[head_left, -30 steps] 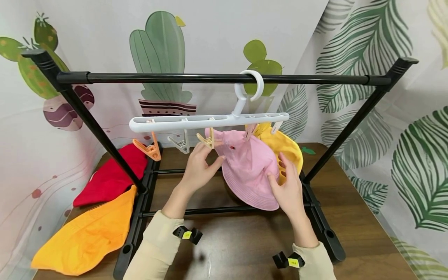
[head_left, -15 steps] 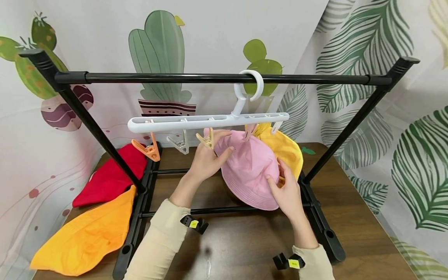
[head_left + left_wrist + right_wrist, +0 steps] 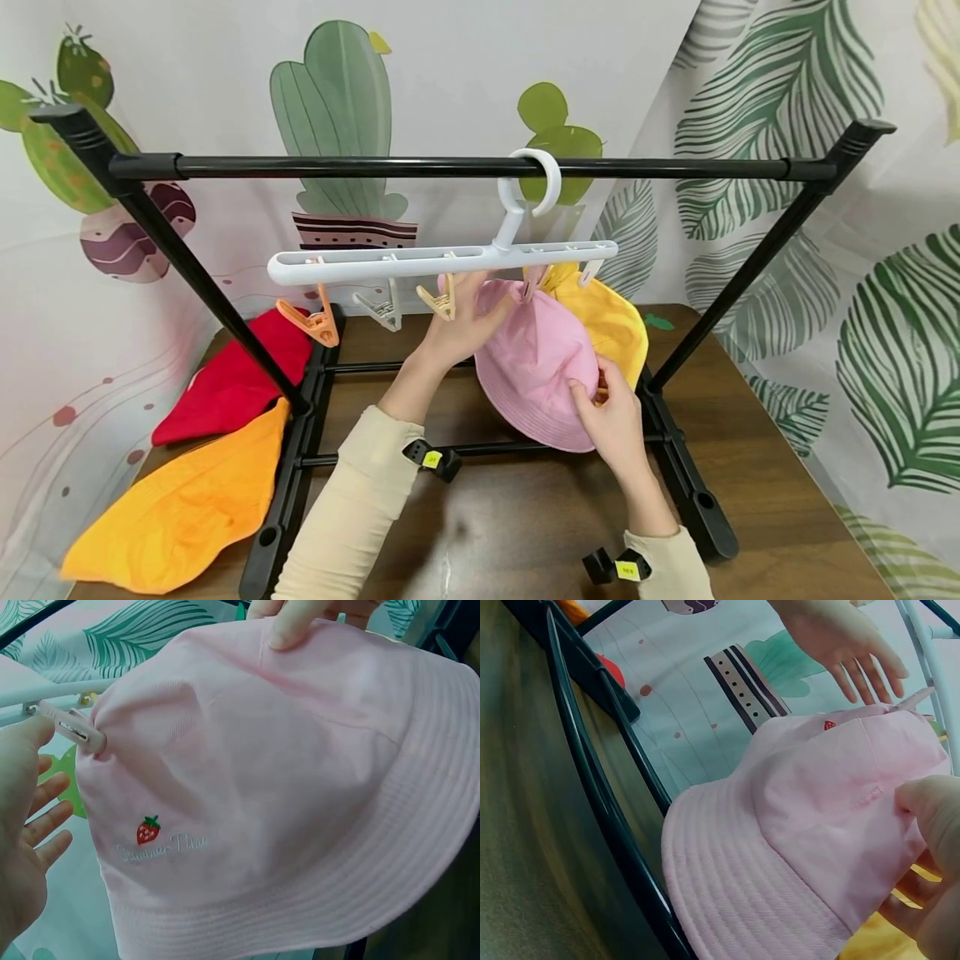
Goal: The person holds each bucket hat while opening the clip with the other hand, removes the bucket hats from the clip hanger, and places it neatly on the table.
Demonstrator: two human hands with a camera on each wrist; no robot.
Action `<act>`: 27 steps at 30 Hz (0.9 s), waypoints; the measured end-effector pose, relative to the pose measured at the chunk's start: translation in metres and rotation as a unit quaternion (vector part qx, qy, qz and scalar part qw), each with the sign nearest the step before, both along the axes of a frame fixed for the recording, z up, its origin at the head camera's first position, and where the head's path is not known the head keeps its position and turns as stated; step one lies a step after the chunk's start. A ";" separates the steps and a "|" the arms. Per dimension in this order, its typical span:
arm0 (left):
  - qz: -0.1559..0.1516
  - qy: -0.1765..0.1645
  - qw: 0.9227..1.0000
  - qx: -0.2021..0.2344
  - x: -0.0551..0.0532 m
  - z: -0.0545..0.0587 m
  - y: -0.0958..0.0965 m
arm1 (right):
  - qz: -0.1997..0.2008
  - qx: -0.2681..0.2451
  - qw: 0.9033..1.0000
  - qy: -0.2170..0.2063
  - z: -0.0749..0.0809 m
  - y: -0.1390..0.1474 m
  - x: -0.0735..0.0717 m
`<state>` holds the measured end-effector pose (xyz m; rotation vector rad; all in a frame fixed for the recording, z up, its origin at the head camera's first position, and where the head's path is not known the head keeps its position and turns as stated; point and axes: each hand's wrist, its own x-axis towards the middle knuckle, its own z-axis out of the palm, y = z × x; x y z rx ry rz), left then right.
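A pink bucket hat [image 3: 536, 367], embroidered with a strawberry and lettering, hangs by its crown from a pink clip [image 3: 77, 729] on the white hanger [image 3: 442, 260]. My right hand [image 3: 617, 421] pinches the hat's right side, thumb in front and fingers behind. The left hand [image 3: 463, 325] is beside the crown; in the left wrist view its thumb reaches the clip's handle end while the other fingers are spread loosely below. Behind the pink hat hangs a yellow hat [image 3: 618, 321], partly covered by it.
An orange clip [image 3: 318, 321], a grey clip [image 3: 384, 308] and a cream clip [image 3: 442, 297] dangle from the hanger's left half. The hanger hooks over a black rack's top bar [image 3: 337, 167]. On the table's left lie a red hat [image 3: 232, 379] and an orange hat [image 3: 180, 500].
My left hand has moved right and slightly up, from beside the cream clip to the pink clip. The right hand stays at the pink hat's side, its fingers drawn in closer.
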<state>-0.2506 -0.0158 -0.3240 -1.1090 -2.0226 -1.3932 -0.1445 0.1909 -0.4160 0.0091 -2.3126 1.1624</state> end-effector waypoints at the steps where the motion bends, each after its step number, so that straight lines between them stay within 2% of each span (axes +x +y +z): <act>1: 0.010 0.005 1.000 -0.002 0.000 0.001 0.001 | -0.003 -0.003 1.000 0.004 0.000 0.000 0.000; 7: 0.090 0.007 0.995 -0.044 0.003 0.008 0.009 | -0.025 -0.011 0.999 0.029 -0.001 -0.002 0.000; 9: 0.099 -0.001 0.994 -0.046 0.003 0.011 0.013 | -0.028 -0.010 0.999 0.034 -0.002 -0.002 0.000; 12: 0.100 -0.021 0.993 -0.055 0.003 0.014 0.017 | -0.030 -0.013 0.999 0.040 -0.002 -0.002 0.000; 17: 0.065 -0.062 0.992 -0.084 0.003 0.020 0.021 | -0.028 -0.015 0.998 0.046 -0.002 -0.002 0.000; 20: 0.054 -0.070 0.991 -0.102 0.001 0.021 0.020 | -0.026 -0.017 0.998 0.046 -0.001 -0.002 0.000; 23: 0.060 -0.071 0.989 -0.118 0.000 0.021 0.020 | -0.025 -0.019 0.999 0.041 -0.001 -0.001 0.000; 27: 0.061 -0.076 0.988 -0.118 0.000 0.023 0.022 | -0.026 -0.018 0.999 0.035 0.000 -0.001 0.001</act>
